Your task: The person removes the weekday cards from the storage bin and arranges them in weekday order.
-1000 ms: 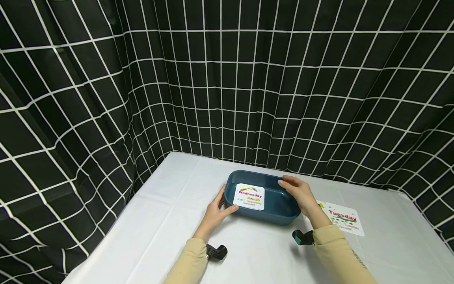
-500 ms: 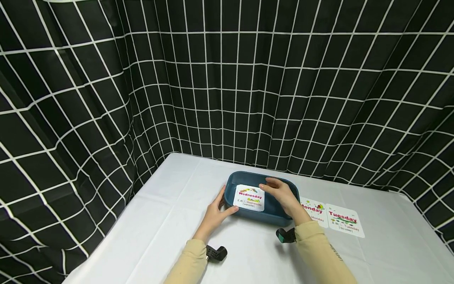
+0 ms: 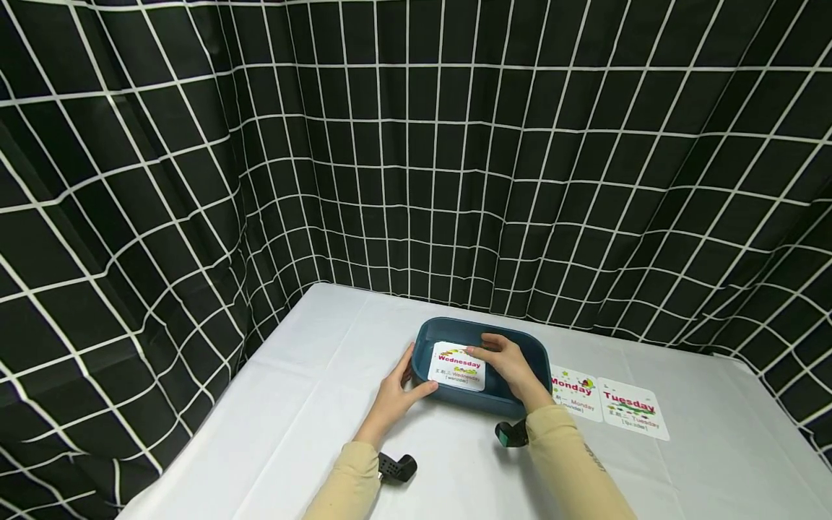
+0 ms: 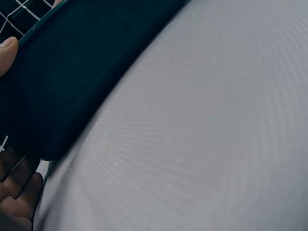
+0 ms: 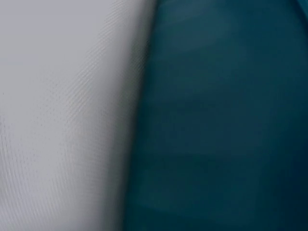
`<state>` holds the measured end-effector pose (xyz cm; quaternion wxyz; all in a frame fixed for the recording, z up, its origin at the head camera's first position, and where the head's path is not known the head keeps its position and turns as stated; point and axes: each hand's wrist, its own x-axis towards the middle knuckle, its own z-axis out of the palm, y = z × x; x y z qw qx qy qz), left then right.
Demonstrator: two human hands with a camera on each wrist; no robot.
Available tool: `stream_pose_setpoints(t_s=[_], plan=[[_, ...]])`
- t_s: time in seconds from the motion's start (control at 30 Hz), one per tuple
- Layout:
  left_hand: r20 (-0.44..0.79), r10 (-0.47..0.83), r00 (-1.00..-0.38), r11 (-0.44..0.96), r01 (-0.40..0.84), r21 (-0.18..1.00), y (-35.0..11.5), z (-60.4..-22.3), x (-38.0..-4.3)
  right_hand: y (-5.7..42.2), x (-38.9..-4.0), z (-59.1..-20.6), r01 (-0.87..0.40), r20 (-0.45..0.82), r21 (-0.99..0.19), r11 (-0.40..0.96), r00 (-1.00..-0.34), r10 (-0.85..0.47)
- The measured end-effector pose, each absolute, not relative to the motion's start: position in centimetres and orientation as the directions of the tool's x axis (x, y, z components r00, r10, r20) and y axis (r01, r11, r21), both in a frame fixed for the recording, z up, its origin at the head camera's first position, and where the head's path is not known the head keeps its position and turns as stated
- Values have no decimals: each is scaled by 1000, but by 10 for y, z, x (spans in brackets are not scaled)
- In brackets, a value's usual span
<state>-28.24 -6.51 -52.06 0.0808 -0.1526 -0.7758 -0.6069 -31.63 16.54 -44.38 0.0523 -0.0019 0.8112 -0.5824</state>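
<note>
A dark blue rectangular tray (image 3: 468,401) with raised walls sits on the white-covered table. In the tray's left part lies a white card (image 3: 451,370) printed "Wednesday". My left hand (image 3: 392,399) holds the tray's left end, the thumb at the front rim and the fingers along the outer side; the left wrist view shows the thumb (image 4: 6,54) at the rim. Over the tray's right half reaches my right hand (image 3: 512,365), its fingers apart and a fingertip overlapping the card's upper right corner. Only the tray wall (image 5: 216,115) and tablecloth fill the right wrist view.
Right of the tray, a "Monday" card (image 3: 575,397) and a "Tuesday" card (image 3: 633,413) lie side by side, the former partly hidden behind the tray and right wrist. A black curtain (image 3: 403,180) with white grid lines hangs behind the table and around its sides.
My right hand has left the tray's right rim and moved left, inside the tray toward the Wednesday card, uncovering the Monday card. My left hand stays on the tray.
</note>
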Motion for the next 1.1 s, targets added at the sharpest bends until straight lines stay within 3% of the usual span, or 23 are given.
stream_pose_setpoints(t_s=[0.67,1.1], plan=[[320,148,-936,191,344,919,-66,-520,-282,161,-322,-461,-11,-24,-823,568,-998,-54],[309,141,-940,173,331,928,-66,-520,-282,160,-326,-463,21,-71,-797,604,-996,-59]])
